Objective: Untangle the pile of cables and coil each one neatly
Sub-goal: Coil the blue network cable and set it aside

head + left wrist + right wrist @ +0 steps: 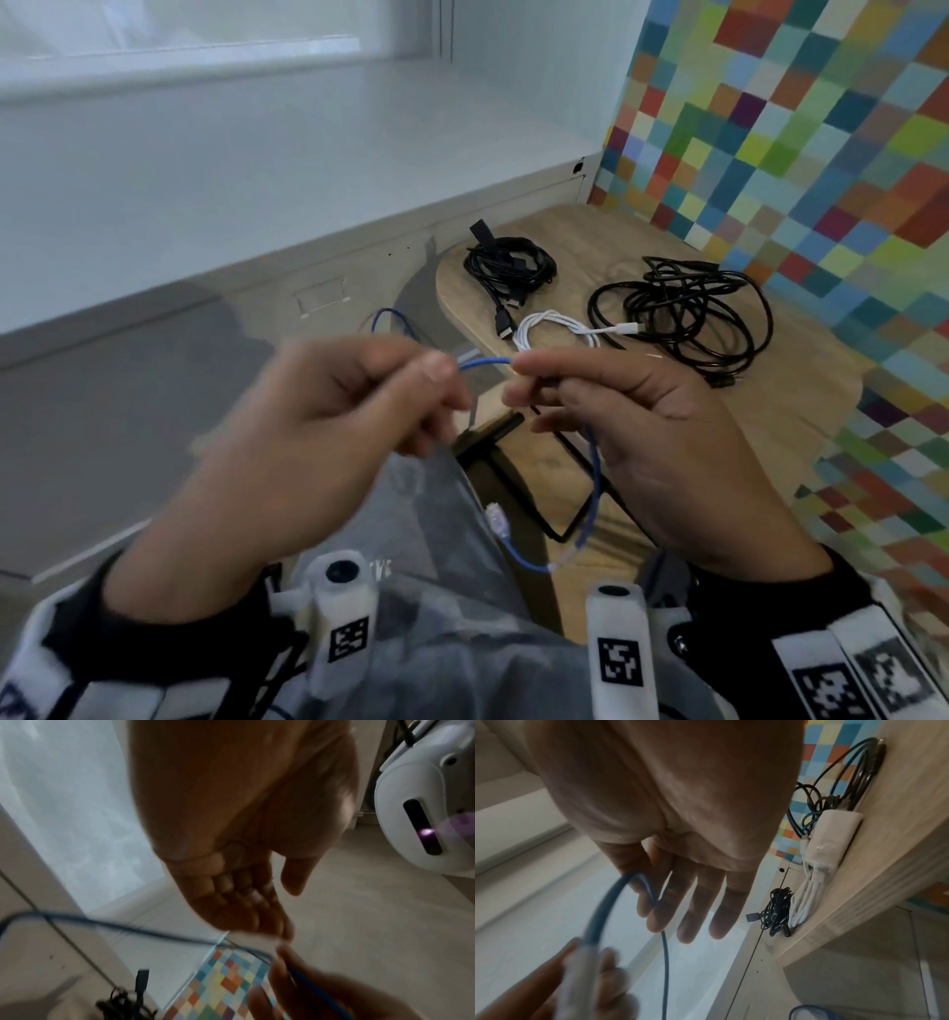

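I hold a thin blue cable [485,362] in the air in front of the wooden table [780,411]. My left hand [447,370] pinches it with curled fingers, and my right hand [518,375] pinches it a short way to the right. From the right hand it hangs down in a loop to a clear plug [497,516]. In the right wrist view the blue cable [598,912] runs between thumb and forefinger, the other fingers [716,912] straight. In the left wrist view the blue cable [128,927] trails off to the left, blurred.
On the table lie a coiled black cable [508,262], a bundled white cable [554,329] and a loose black tangle [688,308]. A checkered wall [796,128] stands right of the table, and a white ledge [257,180] behind it. Grey floor lies to the left.
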Demonstrator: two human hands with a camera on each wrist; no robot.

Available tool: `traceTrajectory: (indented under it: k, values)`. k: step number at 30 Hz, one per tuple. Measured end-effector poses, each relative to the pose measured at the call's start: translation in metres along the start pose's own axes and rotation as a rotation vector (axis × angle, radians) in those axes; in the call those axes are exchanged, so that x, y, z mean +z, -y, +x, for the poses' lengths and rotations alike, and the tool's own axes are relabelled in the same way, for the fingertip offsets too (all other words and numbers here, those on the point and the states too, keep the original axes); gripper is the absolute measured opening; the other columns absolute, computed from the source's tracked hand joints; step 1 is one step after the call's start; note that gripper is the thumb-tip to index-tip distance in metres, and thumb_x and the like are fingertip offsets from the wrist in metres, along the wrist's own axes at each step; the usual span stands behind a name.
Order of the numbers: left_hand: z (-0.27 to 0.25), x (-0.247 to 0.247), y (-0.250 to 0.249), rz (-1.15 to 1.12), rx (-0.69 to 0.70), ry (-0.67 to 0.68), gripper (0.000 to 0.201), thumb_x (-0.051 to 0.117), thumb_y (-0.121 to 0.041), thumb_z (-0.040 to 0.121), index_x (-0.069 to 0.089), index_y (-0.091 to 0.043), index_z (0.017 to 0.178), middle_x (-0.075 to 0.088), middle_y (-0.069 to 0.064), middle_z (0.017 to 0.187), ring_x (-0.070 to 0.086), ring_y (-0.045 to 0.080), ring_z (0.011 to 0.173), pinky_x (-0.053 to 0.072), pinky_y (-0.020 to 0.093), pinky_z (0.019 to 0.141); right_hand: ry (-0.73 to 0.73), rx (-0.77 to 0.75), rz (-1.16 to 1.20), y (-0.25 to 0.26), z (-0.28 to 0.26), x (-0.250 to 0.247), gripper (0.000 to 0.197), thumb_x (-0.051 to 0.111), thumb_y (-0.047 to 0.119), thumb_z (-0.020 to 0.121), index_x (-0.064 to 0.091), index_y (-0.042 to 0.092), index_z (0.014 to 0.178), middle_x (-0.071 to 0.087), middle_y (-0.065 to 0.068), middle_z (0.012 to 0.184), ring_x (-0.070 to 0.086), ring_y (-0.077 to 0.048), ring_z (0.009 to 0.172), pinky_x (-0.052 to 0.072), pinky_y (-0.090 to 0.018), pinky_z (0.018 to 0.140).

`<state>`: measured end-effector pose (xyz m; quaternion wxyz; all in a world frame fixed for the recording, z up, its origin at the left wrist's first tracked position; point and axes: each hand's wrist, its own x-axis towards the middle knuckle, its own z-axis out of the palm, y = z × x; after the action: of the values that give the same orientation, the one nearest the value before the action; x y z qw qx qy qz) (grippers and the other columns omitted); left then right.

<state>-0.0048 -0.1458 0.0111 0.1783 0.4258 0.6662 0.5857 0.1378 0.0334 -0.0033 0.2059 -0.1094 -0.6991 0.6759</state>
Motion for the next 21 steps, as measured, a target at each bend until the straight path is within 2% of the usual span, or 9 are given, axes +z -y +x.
traceTrajectory:
  k: [2, 3, 5, 8, 11, 13, 15, 18, 21]
  values:
    - [0.0, 0.013, 0.009, 0.13, -0.071, 0.168, 0.041, 0.056, -0.06, 0.088, 0.077, -0.025, 0.091, 0.075, 0.001, 0.078, 0.071, 0.015, 0.071, 0.059, 0.033, 0.069, 0.043, 0.001, -0.048, 0.004, -0.002, 0.006, 0.04, 0.047, 0.003, 0.096, 0.075, 0.02, 0.118, 0.078, -0.001, 0.114, 0.068, -0.016, 0.119, 0.052, -0.038, 0.104]
    - [-0.001, 0.02, 0.01, 0.168, -0.1, 0.237, 0.04, 0.057, -0.064, 0.088, 0.074, -0.028, 0.09, 0.072, -0.003, 0.076, 0.068, 0.01, 0.069, 0.057, 0.033, 0.068, 0.057, -0.006, -0.079, 0.006, -0.003, 0.008, 0.041, 0.047, -0.002, 0.098, 0.073, 0.019, 0.121, 0.077, 0.003, 0.116, 0.067, -0.012, 0.12, 0.051, -0.031, 0.105]
    - [-0.005, 0.035, 0.01, 0.152, -0.11, 0.341, 0.03, 0.063, -0.055, 0.09, 0.067, -0.026, 0.082, 0.064, -0.012, 0.066, 0.056, -0.001, 0.061, 0.046, 0.02, 0.061, 0.036, -0.031, -0.158, 0.005, -0.003, 0.01, 0.047, 0.049, -0.011, 0.099, 0.072, 0.022, 0.124, 0.077, 0.011, 0.117, 0.068, -0.007, 0.117, 0.052, -0.023, 0.1]
    - [-0.009, 0.048, 0.008, 0.137, -0.09, 0.408, 0.021, 0.058, -0.034, 0.101, 0.065, -0.021, 0.086, 0.067, -0.009, 0.065, 0.059, 0.001, 0.059, 0.045, 0.021, 0.063, -0.062, -0.094, -0.308, -0.001, 0.0, 0.006, 0.036, 0.067, 0.003, 0.094, 0.076, 0.031, 0.114, 0.078, 0.011, 0.108, 0.072, -0.016, 0.105, 0.059, -0.043, 0.094]
    - [-0.006, 0.038, 0.01, -0.042, -0.105, 0.304, 0.022, 0.053, -0.04, 0.1, 0.068, -0.027, 0.091, 0.051, -0.004, 0.052, 0.046, 0.008, 0.045, 0.039, 0.023, 0.049, -0.15, -0.124, -0.399, -0.006, 0.002, -0.004, 0.008, 0.078, 0.033, 0.085, 0.075, 0.036, 0.091, 0.07, 0.008, 0.103, 0.068, -0.017, 0.104, 0.058, -0.05, 0.09]
    - [-0.002, 0.028, 0.013, -0.22, -0.121, 0.191, 0.028, 0.055, -0.045, 0.093, 0.07, -0.023, 0.084, 0.035, -0.009, 0.052, 0.029, 0.009, 0.044, 0.025, 0.022, 0.044, -0.158, -0.127, -0.392, -0.006, 0.002, -0.007, 0.009, 0.076, 0.041, 0.082, 0.069, 0.036, 0.081, 0.068, 0.01, 0.108, 0.065, -0.015, 0.113, 0.055, -0.049, 0.097]
    - [0.001, 0.022, 0.013, -0.413, -0.164, 0.098, 0.025, 0.06, -0.036, 0.093, 0.068, -0.021, 0.075, 0.028, -0.005, 0.053, 0.02, 0.009, 0.045, 0.017, 0.021, 0.043, -0.095, -0.109, -0.286, -0.009, 0.003, -0.006, 0.015, 0.077, 0.03, 0.089, 0.066, 0.029, 0.079, 0.074, 0.003, 0.105, 0.069, -0.018, 0.11, 0.054, -0.049, 0.1]
    - [0.004, 0.017, 0.012, -0.637, -0.216, -0.049, 0.027, 0.051, -0.027, 0.095, 0.06, -0.014, 0.074, 0.025, -0.004, 0.052, 0.014, 0.008, 0.043, 0.008, 0.024, 0.043, -0.022, -0.027, -0.154, -0.011, 0.003, -0.002, 0.008, 0.067, 0.016, 0.095, 0.063, 0.017, 0.087, 0.072, -0.007, 0.076, 0.074, -0.034, 0.086, 0.06, -0.039, 0.081]
    - [0.008, 0.012, 0.011, -0.775, -0.229, -0.231, 0.029, 0.045, -0.027, 0.103, 0.052, -0.018, 0.077, 0.021, -0.006, 0.054, 0.013, 0.008, 0.041, 0.007, 0.026, 0.041, 0.0, 0.057, -0.191, -0.015, 0.002, -0.004, 0.015, 0.062, 0.004, 0.099, 0.065, 0.019, 0.101, 0.065, -0.007, 0.067, 0.069, -0.031, 0.06, 0.057, -0.045, 0.068]
